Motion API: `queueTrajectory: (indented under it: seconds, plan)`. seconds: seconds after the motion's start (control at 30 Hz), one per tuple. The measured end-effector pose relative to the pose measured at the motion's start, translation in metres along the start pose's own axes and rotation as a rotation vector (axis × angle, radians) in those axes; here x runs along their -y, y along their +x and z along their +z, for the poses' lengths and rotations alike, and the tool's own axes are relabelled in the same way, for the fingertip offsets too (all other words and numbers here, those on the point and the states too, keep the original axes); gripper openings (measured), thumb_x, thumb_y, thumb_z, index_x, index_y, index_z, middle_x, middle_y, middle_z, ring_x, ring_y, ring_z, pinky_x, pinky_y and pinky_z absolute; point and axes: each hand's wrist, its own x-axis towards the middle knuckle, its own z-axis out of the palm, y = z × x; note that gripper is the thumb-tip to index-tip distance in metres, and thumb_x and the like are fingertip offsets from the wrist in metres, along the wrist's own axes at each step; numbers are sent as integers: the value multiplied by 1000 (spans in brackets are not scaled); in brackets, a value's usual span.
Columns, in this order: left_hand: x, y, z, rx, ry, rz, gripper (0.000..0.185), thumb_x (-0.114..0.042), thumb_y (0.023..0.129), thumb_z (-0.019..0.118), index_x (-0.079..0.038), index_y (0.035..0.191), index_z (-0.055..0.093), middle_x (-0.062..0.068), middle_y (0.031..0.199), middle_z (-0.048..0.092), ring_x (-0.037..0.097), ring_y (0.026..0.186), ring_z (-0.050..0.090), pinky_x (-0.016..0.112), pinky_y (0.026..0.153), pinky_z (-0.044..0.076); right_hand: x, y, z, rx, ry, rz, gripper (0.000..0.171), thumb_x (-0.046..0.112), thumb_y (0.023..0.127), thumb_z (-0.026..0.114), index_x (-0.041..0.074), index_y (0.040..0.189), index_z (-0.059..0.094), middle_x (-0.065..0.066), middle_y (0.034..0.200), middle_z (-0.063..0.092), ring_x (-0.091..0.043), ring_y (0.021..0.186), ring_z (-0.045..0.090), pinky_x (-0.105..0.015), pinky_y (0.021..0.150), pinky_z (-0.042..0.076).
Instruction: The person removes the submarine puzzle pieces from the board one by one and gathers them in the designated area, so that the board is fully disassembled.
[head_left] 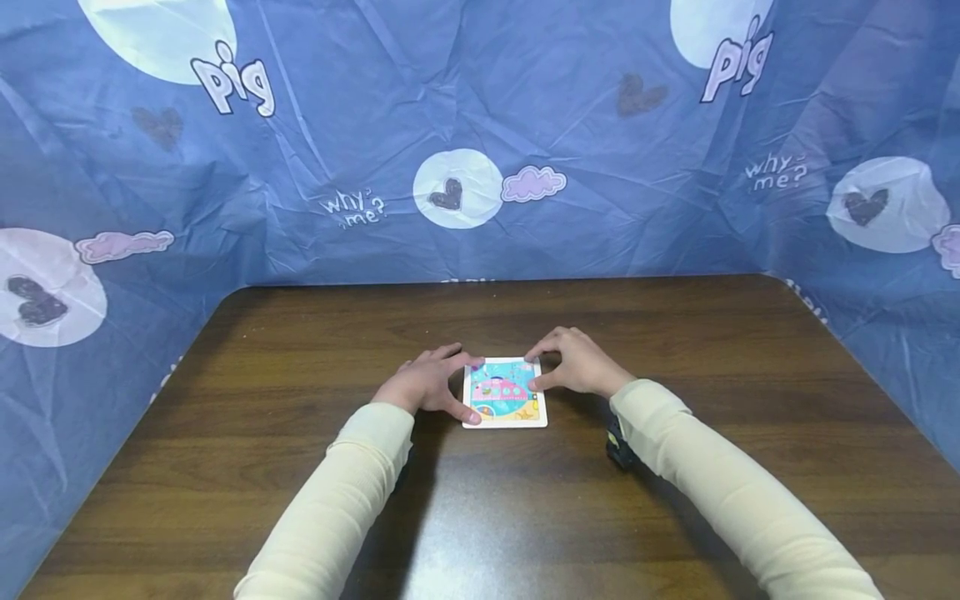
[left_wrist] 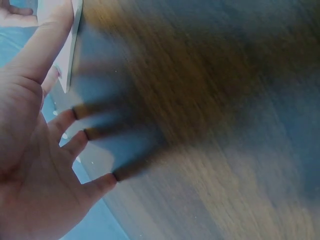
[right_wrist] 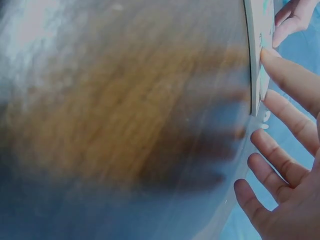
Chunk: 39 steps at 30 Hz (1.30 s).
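Note:
A small square puzzle board (head_left: 504,393) with a white frame and a pink-and-blue picture lies flat on the brown table (head_left: 480,517). My left hand (head_left: 427,383) rests at its left side, thumb and forefinger touching the left corners. My right hand (head_left: 573,367) sits at its right side, thumb and forefinger against the right edge. In the left wrist view the left hand (left_wrist: 30,150) has its fingers spread on the wood, thumb along the board's edge (left_wrist: 70,45). The right wrist view shows the right hand (right_wrist: 285,190) spread, forefinger tip on the board's edge (right_wrist: 254,55).
A blue printed cloth (head_left: 480,125) walls the table at the back and both sides. A black wrist-worn device (head_left: 618,446) shows under my right sleeve. Bare wood lies all round the board.

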Motion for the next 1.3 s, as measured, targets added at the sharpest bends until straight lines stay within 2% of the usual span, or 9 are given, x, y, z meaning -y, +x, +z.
queueTrajectory:
  seconds: [0.23,0.67,0.93,1.13,1.3]
  plan:
    - [1,0,1,2,-1,-1,92,-51,80,84,-31,157,37,9,170,16,38,154,16,61,120,18,2,1,0,-30,-12,-28,38,24,80,89,13,114,75,-17,134,59,-38,130,47,-55,111,36]
    - [-1,-2,1,23,1,-2,93,-51,82,82,-30,159,35,8,170,13,35,155,13,62,120,16,4,3,3,-105,-80,-111,30,16,78,90,11,100,70,-11,115,63,-36,117,54,-51,103,42]
    - [1,-4,0,14,3,23,92,-48,82,83,-27,159,36,12,169,15,38,154,14,64,119,17,5,2,4,-97,-176,-102,30,24,81,88,13,103,71,-12,120,62,-35,119,54,-56,103,42]
    - [0,-5,0,17,5,25,93,-49,83,82,-27,159,35,12,170,14,37,154,14,63,119,16,8,2,3,-86,-218,-61,29,28,82,88,13,101,71,-10,123,61,-32,121,53,-53,107,40]
    - [-1,-5,-1,23,9,21,93,-49,83,82,-27,159,34,11,170,14,37,154,13,63,120,16,10,1,1,-84,-247,-42,28,31,82,87,13,99,73,-7,121,60,-28,117,54,-51,104,42]
